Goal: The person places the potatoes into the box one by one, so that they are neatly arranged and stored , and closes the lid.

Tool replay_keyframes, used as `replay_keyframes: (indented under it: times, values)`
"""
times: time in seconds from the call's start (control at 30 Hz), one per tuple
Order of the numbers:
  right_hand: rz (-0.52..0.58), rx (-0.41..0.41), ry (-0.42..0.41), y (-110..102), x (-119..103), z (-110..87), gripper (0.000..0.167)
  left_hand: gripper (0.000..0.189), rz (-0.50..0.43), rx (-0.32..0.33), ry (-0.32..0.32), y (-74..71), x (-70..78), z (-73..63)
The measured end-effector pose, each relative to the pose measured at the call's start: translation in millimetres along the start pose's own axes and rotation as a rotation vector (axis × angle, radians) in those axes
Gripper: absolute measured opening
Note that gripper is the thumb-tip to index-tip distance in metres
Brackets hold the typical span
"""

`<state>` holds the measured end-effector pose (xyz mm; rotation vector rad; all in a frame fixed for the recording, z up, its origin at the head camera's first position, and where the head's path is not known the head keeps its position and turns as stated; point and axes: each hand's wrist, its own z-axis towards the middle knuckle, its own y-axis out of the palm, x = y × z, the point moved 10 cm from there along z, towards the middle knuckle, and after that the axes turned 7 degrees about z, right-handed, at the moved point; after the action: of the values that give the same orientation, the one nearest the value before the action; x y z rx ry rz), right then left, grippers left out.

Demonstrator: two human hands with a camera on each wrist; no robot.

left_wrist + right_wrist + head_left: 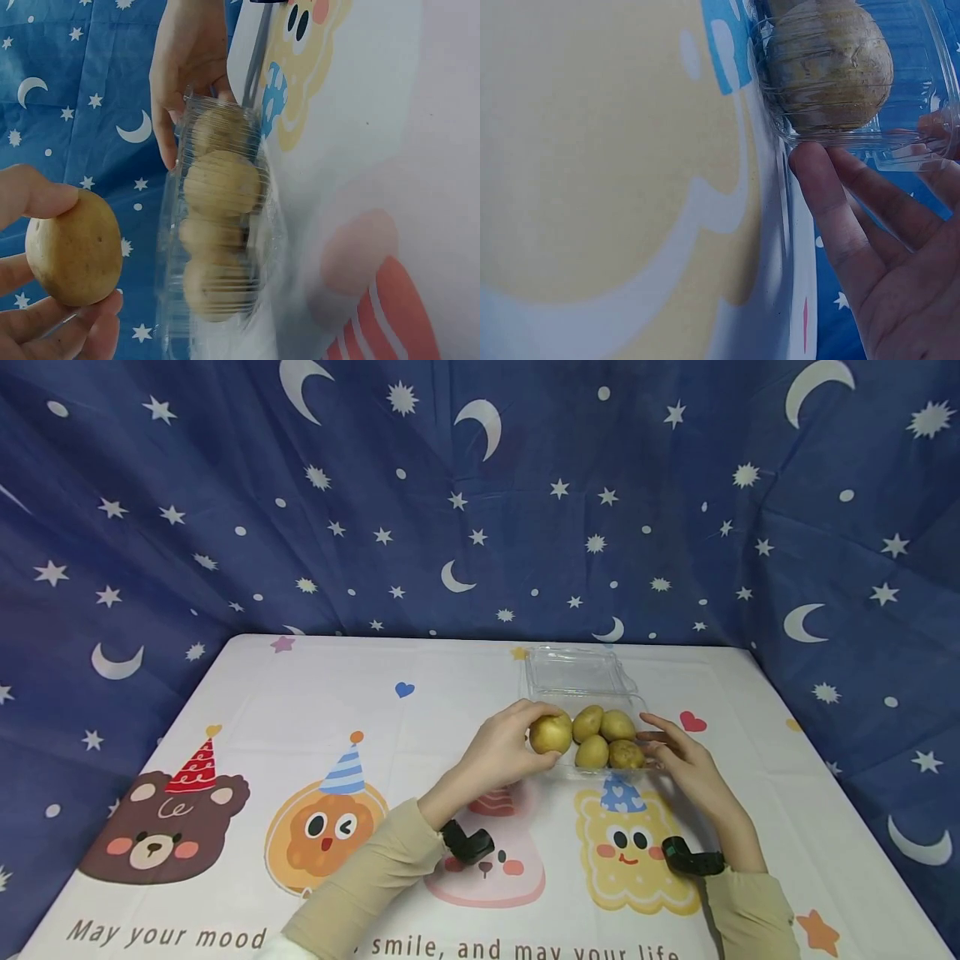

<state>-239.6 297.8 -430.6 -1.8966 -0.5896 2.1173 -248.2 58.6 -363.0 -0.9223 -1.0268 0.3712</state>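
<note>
My left hand (501, 745) pinches a yellowish potato (551, 735) between thumb and fingers, at the left end of a clear plastic clamshell box (922, 90). In the left wrist view this held potato (75, 247) shows apart from the box wall. Several more potatoes (617, 725) sit together in the box, toward its right side. My right hand (688, 768) is at the box's right end. Seen from the right wrist, its fairly straight fingers (829, 202) rest at the box's outer wall, below one potato (831, 67).
The box's clear lid (577, 672) lies folded back toward the rear of the table. A white cloth (450, 685) with cartoon prints covers the table. Behind it hangs a blue curtain (420, 560) with moons and stars.
</note>
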Motion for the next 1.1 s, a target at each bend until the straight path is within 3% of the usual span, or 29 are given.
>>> replay_keyframes:
  times: [0.33, 0.53, 0.73, 1.1]
  values:
    - [-0.005, 0.004, 0.013, -0.2, 0.2, 0.5, 0.046, 0.053, 0.04, 0.007, -0.055, 19.7, -6.6, 17.5]
    - [-0.007, 0.001, 0.009, 0.3, 1.3, 1.4, 0.046, 0.052, 0.031, 0.024, -0.033, 28.9, -9.4, 20.6]
    - [-0.008, 0.001, 0.004, 0.3, 0.9, 1.5, 0.046, 0.05, 0.086, 0.053, -0.003, 34.2, -7.6, 22.1]
    - [0.016, -0.004, 0.006, 0.5, -1.7, -0.1, 0.047, 0.047, 0.15, 0.048, 0.012, 41.2, -4.6, 23.2]
